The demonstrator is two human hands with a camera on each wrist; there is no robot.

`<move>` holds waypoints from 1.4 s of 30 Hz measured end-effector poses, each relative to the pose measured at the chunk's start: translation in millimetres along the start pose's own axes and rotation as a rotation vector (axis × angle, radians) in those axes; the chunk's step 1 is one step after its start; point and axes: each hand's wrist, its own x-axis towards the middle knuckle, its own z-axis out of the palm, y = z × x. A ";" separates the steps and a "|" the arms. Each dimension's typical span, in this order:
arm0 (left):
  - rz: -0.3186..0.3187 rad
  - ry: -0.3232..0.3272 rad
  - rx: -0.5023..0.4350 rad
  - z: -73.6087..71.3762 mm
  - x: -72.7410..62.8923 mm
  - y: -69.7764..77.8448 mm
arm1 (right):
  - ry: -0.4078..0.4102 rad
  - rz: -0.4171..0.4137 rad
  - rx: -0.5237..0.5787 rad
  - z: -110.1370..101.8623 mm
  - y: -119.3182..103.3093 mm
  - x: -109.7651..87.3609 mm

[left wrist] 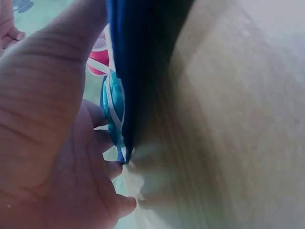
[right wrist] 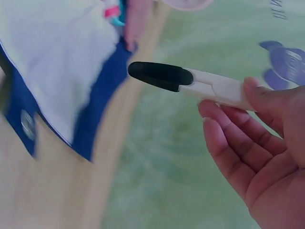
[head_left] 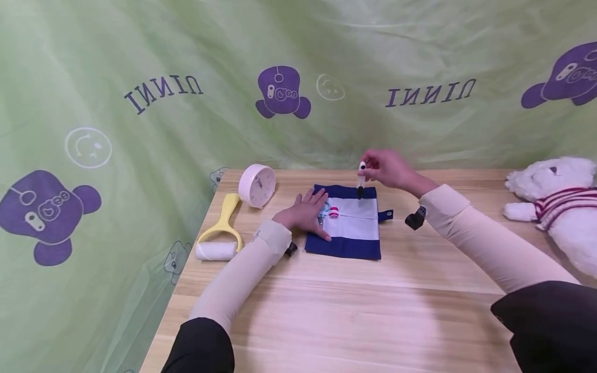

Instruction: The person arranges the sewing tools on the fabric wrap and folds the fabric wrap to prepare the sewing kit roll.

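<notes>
One wooden table [head_left: 373, 311] bears the unfolded navy-and-white pouch [head_left: 345, 248], which is best kept flat and square to the worker. The left hand [head_left: 305, 213], fingers apart, lies across the pouch's left side, a sound anchor if pressure stays even. The right hand [head_left: 384, 168] pinches the white end of a pen [right wrist: 214, 85], its black end pointing down above the far navy band, apart from the cloth; a light grip should keep the angle easy to correct. Care seems wise around the teal item [left wrist: 118, 95] and smaller pink roll [head_left: 333, 212], which careless fingers could shift.
</notes>
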 end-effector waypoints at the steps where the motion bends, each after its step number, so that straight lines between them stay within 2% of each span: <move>1: -0.007 -0.002 0.003 0.2 0.4 0.2 | -0.020 -0.004 0.002 5.9 1.6 2.0; 6: -0.035 -0.035 0.012 -1.8 2.4 6.0 | -0.082 -0.013 -0.008 25.8 10.1 11.5; 8: -0.035 -0.056 0.011 -3.3 3.9 10.3 | -0.084 0.015 -0.003 29.4 14.7 13.6; 12: -0.034 -0.078 -0.015 -5.7 7.5 18.2 | -0.084 0.104 0.074 33.3 27.2 17.4; 19: -0.056 -0.091 0.006 -2.1 10.1 17.5 | -0.109 0.192 0.276 45.3 46.6 25.8; 24: -0.054 -0.095 -0.002 -2.1 9.4 14.0 | -0.155 0.265 0.470 54.0 55.6 29.8; 28: -0.053 -0.111 -0.002 -4.8 6.9 12.7 | -0.195 0.318 0.563 59.8 58.8 30.5; 33: -0.056 -0.139 -0.019 -9.7 3.0 12.8 | -0.276 0.364 0.581 65.7 59.5 31.2; 42: -0.083 -0.147 0.007 -12.3 -0.1 9.5 | -0.335 0.298 0.419 68.1 56.3 39.1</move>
